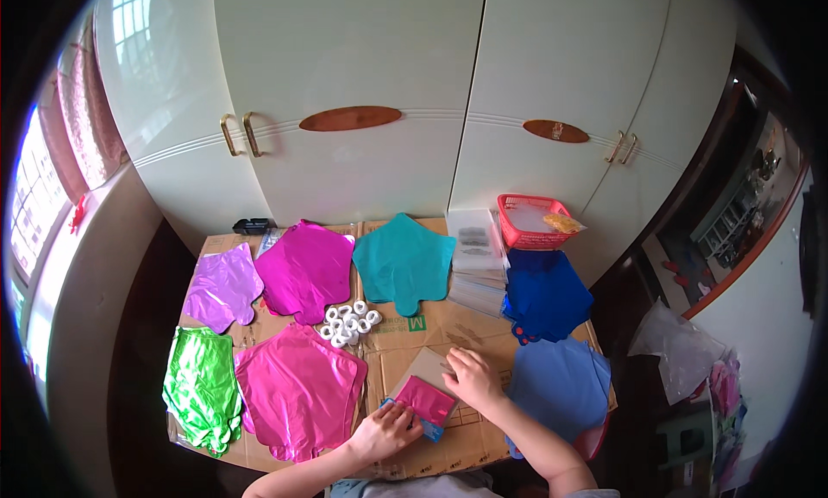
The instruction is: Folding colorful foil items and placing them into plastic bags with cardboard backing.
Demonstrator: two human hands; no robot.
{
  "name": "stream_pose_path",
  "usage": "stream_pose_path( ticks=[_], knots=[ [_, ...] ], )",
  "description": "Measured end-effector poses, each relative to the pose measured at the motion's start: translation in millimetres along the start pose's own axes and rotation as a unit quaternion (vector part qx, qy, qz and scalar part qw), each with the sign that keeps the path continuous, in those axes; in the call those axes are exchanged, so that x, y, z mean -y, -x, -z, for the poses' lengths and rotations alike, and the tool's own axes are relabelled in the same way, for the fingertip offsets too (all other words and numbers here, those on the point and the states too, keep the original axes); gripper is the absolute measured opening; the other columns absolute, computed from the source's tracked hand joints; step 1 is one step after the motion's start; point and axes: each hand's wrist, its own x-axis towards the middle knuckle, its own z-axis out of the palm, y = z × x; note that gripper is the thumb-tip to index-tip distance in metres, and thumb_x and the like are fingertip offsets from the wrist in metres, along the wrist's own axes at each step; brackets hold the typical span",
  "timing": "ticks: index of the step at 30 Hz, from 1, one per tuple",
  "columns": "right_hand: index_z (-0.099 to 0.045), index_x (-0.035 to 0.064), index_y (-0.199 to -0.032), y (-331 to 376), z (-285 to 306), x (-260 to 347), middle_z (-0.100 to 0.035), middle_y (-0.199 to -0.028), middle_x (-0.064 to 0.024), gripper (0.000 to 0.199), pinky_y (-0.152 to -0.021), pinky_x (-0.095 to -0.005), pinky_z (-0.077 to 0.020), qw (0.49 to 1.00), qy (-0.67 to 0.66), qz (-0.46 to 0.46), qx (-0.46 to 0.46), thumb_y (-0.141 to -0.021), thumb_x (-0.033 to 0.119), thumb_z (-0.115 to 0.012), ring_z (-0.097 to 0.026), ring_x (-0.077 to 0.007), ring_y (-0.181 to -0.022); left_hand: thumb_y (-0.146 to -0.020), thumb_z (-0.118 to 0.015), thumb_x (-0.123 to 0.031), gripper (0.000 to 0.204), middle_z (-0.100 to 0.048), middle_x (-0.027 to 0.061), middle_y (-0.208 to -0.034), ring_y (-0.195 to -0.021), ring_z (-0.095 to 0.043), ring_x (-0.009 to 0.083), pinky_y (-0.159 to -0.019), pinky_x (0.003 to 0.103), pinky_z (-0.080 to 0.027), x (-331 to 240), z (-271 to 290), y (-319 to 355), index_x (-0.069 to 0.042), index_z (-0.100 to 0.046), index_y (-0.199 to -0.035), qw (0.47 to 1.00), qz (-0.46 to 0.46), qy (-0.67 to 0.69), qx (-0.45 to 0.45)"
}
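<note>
Low at the table's centre, a small folded pink foil sheet [426, 400] lies over a flat greyish-clear bag [429, 363]. A folded blue piece [433, 432] peeks out from under its near edge. My left hand [385, 432] has its fingers curled onto the near left corner of this folded stack. On the other side, the bent fingers of my right hand [474, 379] close on the right edge of the bag. Just left of them lies a stack of bright pink flat foil balloons [302, 390].
More flat foil balloons surround the work: green [203, 390], lilac [222, 287], magenta [306, 269], teal [405, 261], dark blue [548, 295], light blue [561, 390]. White ribbon rolls [348, 324] sit mid-table. Clear bags [477, 248] and a red basket [530, 232] stand at the back.
</note>
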Motion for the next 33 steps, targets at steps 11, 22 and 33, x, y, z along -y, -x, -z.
stream_pose_path(
  ticks=[11,22,33],
  knots=[
    [-0.062,0.0048,-0.099,9.6,-9.2,6.8,-0.068,-0.096,-0.011,0.024,-0.081,-0.0338,-0.0538,0.999,0.045,-0.028,-0.007,-0.075,0.005,-0.065,-0.065,-0.0249,-0.092,-0.072,-0.06,-0.017,0.022,-0.063,0.0058,-0.098,-0.097,-0.064,0.0208,-0.081,0.032,-0.054,5.8,-1.7,-0.4,-0.013,-0.059,-0.094,1.0,-0.017,-0.01,-0.014],
    [-0.062,0.0063,-0.09,15.5,0.4,12.9,-0.066,-0.084,-0.0043,0.013,-0.066,-0.0304,-0.0543,0.995,0.074,0.043,-0.045,-0.077,0.006,-0.062,-0.064,-0.0189,-0.082,-0.075,-0.059,-0.017,0.02,-0.064,0.0078,-0.099,-0.093,-0.064,0.0215,-0.082,0.033,-0.054,1.3,-2.0,2.9,-0.012,-0.058,-0.094,0.999,-0.029,-0.008,-0.024],
    [-0.06,0.0101,-0.073,0.6,-5.6,13.6,-0.053,-0.071,-0.0025,0.011,-0.063,-0.0341,-0.0504,0.996,-0.007,0.05,-0.075,-0.071,0.003,-0.067,-0.059,-0.0214,-0.071,-0.072,-0.061,-0.018,0.021,-0.063,0.0055,-0.099,-0.097,-0.064,0.022,-0.081,0.033,-0.055,10.8,-9.6,-3.3,-0.013,-0.059,-0.092,0.998,-0.036,-0.029,-0.046]
  ],
)
